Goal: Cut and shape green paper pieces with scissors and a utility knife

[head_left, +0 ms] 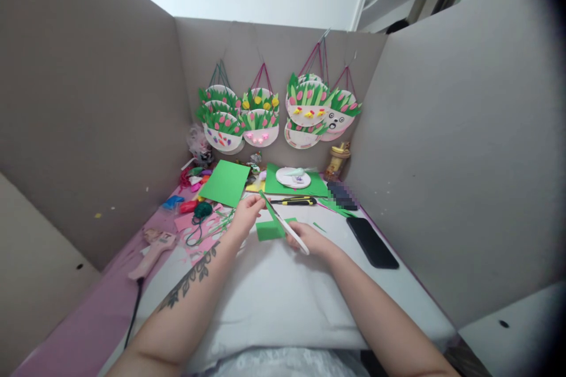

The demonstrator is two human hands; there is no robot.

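Note:
My left hand (247, 212) pinches the top of a narrow green paper strip (270, 210) that rises from a green paper piece (268, 231) lying on the white pad. Below it, my right hand (312, 240) grips a white-handled tool (292, 233), seemingly scissors, angled along the strip. Both hands meet at the middle of the desk, just in front of a black and yellow utility knife (295, 201).
A green sheet (225, 182) lies back left, a white plate (293, 177) on green paper back centre. A black phone (372, 242) rests at right. A pink glue gun (154, 251) and craft bits sit left. Decorated paper-plate baskets (260, 118) hang on the grey cardboard walls.

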